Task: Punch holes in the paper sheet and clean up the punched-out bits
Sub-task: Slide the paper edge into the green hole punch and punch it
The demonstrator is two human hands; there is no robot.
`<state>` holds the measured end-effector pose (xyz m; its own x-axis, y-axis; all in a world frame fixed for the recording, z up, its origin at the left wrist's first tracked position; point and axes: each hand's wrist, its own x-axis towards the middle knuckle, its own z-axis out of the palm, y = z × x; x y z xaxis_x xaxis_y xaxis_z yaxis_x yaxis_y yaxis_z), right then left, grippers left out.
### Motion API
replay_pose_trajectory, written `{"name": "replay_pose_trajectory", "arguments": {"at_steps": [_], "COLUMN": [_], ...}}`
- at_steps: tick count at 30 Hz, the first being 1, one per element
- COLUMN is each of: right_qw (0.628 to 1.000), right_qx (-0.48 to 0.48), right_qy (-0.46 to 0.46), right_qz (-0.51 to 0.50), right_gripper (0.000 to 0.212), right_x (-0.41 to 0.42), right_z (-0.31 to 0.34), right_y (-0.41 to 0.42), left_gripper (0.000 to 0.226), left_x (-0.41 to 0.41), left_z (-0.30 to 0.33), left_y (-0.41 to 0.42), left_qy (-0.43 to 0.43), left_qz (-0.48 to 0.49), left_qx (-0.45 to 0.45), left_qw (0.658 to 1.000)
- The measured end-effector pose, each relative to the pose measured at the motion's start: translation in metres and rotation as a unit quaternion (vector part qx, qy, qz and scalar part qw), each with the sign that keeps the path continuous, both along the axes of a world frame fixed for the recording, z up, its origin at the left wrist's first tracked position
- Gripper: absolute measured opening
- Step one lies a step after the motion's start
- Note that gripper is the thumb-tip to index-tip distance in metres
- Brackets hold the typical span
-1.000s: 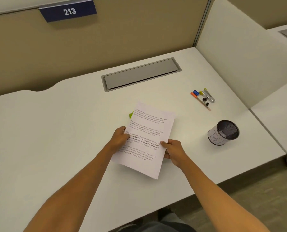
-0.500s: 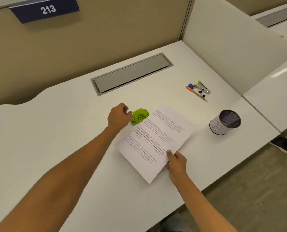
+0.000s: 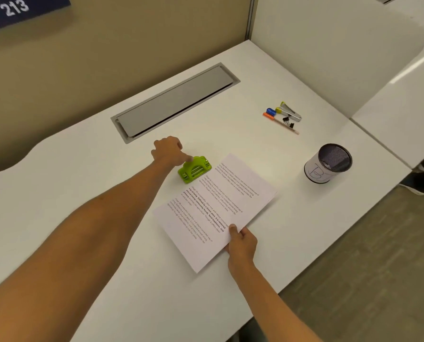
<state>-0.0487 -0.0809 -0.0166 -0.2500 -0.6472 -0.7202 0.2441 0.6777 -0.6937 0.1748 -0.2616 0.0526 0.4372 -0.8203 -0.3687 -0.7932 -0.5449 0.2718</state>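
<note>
Landmark: green hole punch (image 3: pixel 194 169), sitting on the white desk (image 3: pixel 82 193), a little in front of the grey cable hatch (image 3: pixel 175 102).

Left hand (image 3: pixel 167 150) is reaching in from the punch's left, fingers curled, a fingertip or thumb touching the punch's top-left edge. Whether it is already pinching the punch or only making contact cannot be told; the far fingers are hidden behind the knuckles. Likely reason for the approach: to turn or steady the punch so its slot faces the sheet.

Paper sheet (image 3: pixel 216 208), printed, is lying flat on the desk just to the right of and nearer than the punch, its far-left edge close to the punch base, perhaps touching. No holes showing yet; no punched bits on the desk.

Right hand (image 3: pixel 240 240) is pinching the sheet's near-right edge, thumb on top, fingers underneath. It appears to be holding the sheet angled toward the punch, ready to feed an edge into the slot.

Well right of the punch: mesh pen cup (image 3: pixel 328 164) with a white label, open mouth up, a probable spot for the bits later. Farther back and right of the punch: small cluster of pens and clips (image 3: pixel 282 116), untouched.

Step in hand, as judged: positioning the punch, punching not yet begun
</note>
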Motion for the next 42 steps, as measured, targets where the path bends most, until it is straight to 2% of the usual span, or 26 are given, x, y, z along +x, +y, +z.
{"name": "replay_pose_trajectory", "arguments": {"at_steps": [6, 15, 27, 42], "right_qw": [1.000, 0.999, 0.998, 0.998], "right_qx": [0.011, 0.014, 0.027, 0.038], "right_qy": [0.004, 0.005, 0.036, 0.015], "right_qz": [-0.024, -0.033, -0.038, -0.047], "right_gripper": [0.018, 0.013, 0.029, 0.028], "right_x": [0.016, 0.024, 0.035, 0.054], "right_z": [-0.003, -0.001, 0.001, 0.004], "right_y": [0.001, 0.000, -0.004, -0.007], "left_gripper": [0.089, 0.103, 0.114, 0.122], "left_x": [0.006, 0.010, 0.010, 0.011], "left_z": [-0.006, -0.011, -0.010, -0.008], "left_y": [-0.004, -0.009, -0.015, -0.017], "left_qy": [-0.060, -0.083, -0.087, -0.089], "left_qz": [0.037, 0.047, 0.043, 0.029], "left_qx": [0.023, 0.045, 0.081, 0.102], "left_qw": [0.997, 0.994, 0.992, 0.990]}}
